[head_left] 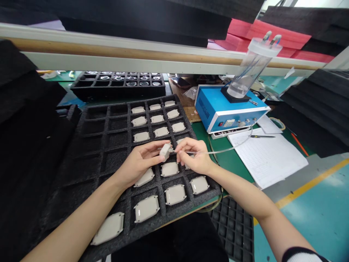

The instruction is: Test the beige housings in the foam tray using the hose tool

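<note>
My left hand [137, 162] pinches a small light-grey watch case [165, 152] on its edge, tilted, over the middle of a black foam tray [160, 214]. In my right hand [197, 157] is the end of a clear thin tube [227, 150], its tip up against the side of the case. My fingers hide the exact tip. The tube runs right to a blue dispenser box [231, 109]. Several similar grey cases [146, 208] lie flat in the tray's compartments below and around my hands. Compartments on the tray's left side hold nothing.
A clear cylinder [247, 72] stands on the blue box. Right of it lie a written sheet [272, 156], a pen [263, 136] and a tape roll [278, 123]. Behind the tray is another black tray [117, 92] with round watch parts. A shelf beam [136, 60] crosses overhead.
</note>
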